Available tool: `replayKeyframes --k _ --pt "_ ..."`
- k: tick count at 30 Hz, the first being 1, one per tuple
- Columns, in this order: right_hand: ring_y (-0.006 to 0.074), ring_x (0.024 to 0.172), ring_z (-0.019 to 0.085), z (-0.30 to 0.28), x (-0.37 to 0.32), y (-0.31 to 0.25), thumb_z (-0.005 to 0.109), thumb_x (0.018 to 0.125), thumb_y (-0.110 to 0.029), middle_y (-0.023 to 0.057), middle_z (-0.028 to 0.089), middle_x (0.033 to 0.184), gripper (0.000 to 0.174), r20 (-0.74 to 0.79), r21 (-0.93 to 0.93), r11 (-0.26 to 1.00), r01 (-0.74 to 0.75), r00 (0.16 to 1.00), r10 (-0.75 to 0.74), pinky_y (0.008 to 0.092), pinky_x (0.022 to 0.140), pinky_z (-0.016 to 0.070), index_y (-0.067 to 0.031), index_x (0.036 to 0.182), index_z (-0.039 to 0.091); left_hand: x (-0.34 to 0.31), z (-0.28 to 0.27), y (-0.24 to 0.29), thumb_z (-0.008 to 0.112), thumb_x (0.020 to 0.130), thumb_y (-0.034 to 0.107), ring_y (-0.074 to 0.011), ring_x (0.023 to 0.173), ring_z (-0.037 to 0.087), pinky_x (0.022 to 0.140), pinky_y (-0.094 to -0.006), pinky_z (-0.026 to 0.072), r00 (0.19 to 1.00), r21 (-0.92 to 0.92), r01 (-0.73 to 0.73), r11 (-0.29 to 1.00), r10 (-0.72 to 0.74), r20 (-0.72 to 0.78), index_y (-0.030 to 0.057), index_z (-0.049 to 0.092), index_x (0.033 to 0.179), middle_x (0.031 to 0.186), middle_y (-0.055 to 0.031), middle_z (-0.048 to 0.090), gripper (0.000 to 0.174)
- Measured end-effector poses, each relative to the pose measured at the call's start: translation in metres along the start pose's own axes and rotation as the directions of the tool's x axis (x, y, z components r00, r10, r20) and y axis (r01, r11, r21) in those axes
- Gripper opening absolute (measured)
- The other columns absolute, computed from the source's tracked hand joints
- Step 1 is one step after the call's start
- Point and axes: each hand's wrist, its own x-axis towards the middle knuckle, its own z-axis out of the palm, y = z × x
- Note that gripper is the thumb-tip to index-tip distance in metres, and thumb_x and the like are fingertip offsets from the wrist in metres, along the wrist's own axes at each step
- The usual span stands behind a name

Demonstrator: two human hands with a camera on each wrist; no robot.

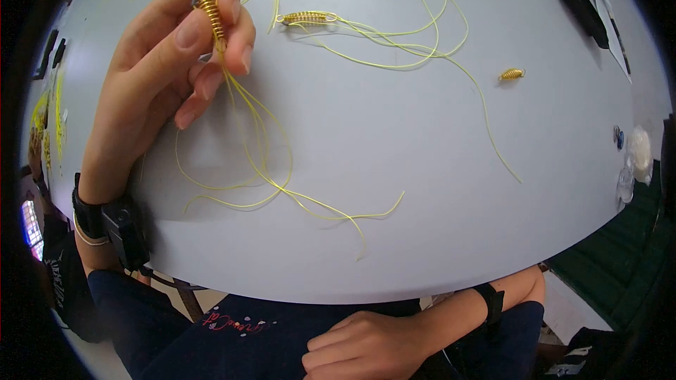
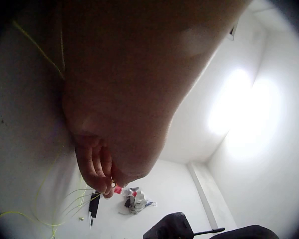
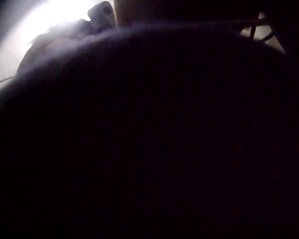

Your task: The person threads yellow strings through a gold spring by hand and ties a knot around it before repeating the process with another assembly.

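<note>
While your left hand (image 1: 176,53) pinches the gold coil (image 1: 210,13) (yellow threads (image 1: 282,188) trailing onto the desk (image 1: 422,169)), your right hand (image 1: 359,348) lies loosely curled, empty.

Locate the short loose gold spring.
In the head view the short gold spring lies on the grey table, right of centre, beside a yellow line and right of the longer spring.

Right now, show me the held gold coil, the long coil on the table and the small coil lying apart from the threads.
held gold coil (image 1: 210,13): head view, middle of its windings.
long coil (image 1: 306,18): head view, middle of its body.
small coil (image 1: 512,74): head view, its centre.
</note>
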Motion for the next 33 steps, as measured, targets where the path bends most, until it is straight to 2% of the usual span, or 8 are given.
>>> replayKeyframes --k 8,10,16,21,24,26,27,33 --pt "0.0255 0.072 0.054 0.004 0.004 0.004 0.05 0.086 -0.018 0.0097 0.054 0.08 0.016 0.029 -0.014 0.997 -0.078 0.997 0.078 0.0331 0.06 0.0434 -0.0044 0.091 0.055 -0.004 0.01 0.012 0.051 0.088 0.034 0.0002 0.045 0.036 0.032 -0.0104 0.0267 0.997 0.158 -0.02 0.987 0.032 -0.075 0.0064 0.037 0.091 0.071 -0.0007 0.045 0.031" --pt "0.0283 0.083 0.055 0.014 0.004 0.017 0.047 0.088 -0.02 0.0124 0.056 0.092 0.023 -0.24 -0.067 0.989 0.13 0.96 -0.142 0.0355 0.071 0.043 -0.0026 0.101 0.055 -0.004 0.01 0.012 0.051 0.088 0.034 -0.0004 0.046 0.037 0.032 -0.0115 0.0269 0.999 0.138 -0.016 0.99 0.023 -0.049 0.0058 0.038 0.092 0.072 -0.0017 0.047 0.031" --pt "0.0282 0.106 0.047 0.01 0.015 0.014 0.046 0.089 -0.02 0.0157 0.048 0.12 0.034 -0.171 -0.109 0.98 0.167 0.968 -0.184 0.0379 0.089 0.0343 -0.0012 0.117 0.049 -0.006 0.002 0.019 0.053 0.087 0.028 -0.001 0.051 0.041 0.038 -0.0124 0.0313 1.0 0.125 -0.027 0.992 0.026 0.01 0.0075 0.044 0.092 0.074 -0.0024 0.053 0.022" --pt "0.0306 0.106 0.048 0.014 0.026 -0.007 0.05 0.083 -0.01 0.0185 0.044 0.124 0.04 -0.174 -0.324 0.937 -0.129 0.982 0.074 0.0375 0.087 0.0379 -0.0022 0.122 0.045 -0.014 0.0 0.022 0.055 0.084 0.019 -0.0016 0.055 0.043 0.044 -0.0136 0.0343 0.997 0.132 -0.028 0.991 0.019 0.071 0.006 0.049 0.092 0.078 -0.0027 0.057 0.016" --pt "0.0299 0.105 0.049 0.015 0.032 -0.03 0.056 0.078 -0.005 0.0196 0.046 0.123 0.044 -0.155 -0.374 0.871 -0.319 0.947 0.281 0.036 0.085 0.0403 -0.0018 0.121 0.047 -0.017 -0.006 0.021 0.057 0.084 0.019 -0.0029 0.062 0.048 0.049 -0.0149 0.0372 0.993 0.111 -0.044 0.993 0.031 0.115 0.0059 0.053 0.093 0.082 -0.0033 0.06 0.016" --pt "0.0283 0.103 0.051 0.009 0.029 -0.035 0.048 0.085 -0.01 0.0183 0.047 0.121 0.032 -0.046 -0.709 0.698 -0.1 0.994 0.095 0.0348 0.083 0.0405 -0.0072 0.116 0.052 -0.019 -0.007 0.02 0.059 0.083 0.02 -0.004 0.068 0.052 0.052 -0.0164 0.0396 0.989 0.082 -0.052 0.995 0.04 0.143 0.0059 0.056 0.094 0.084 -0.004 0.062 0.018" --pt "0.0278 0.098 0.054 0.006 0.052 -0.072 0.057 0.076 -0.004 0.0173 0.053 0.113 0.038 -0.072 -0.709 0.653 -0.267 0.948 0.309 0.0343 0.08 0.0432 -0.0023 0.114 0.054 -0.019 -0.006 0.02 0.058 0.083 0.019 -0.0033 0.065 0.049 0.051 -0.0155 0.0386 0.989 0.105 -0.051 0.993 0.035 0.146 0.0057 0.055 0.093 0.083 -0.0035 0.061 0.017" --pt "0.019 0.08 0.05 -0.031 0.093 -0.113 0.04 0.087 -0.015 0.0187 0.053 0.091 0.019 -0.065 -0.957 0.286 -0.045 0.996 -0.062 0.0276 0.07 0.0413 -0.0012 0.094 0.051 -0.021 -0.007 0.017 0.06 0.082 0.017 -0.0032 0.068 0.051 0.052 -0.0157 0.0385 0.983 0.092 -0.038 0.995 0.021 0.181 0.0071 0.054 0.091 0.084 -0.0025 0.061 0.014"
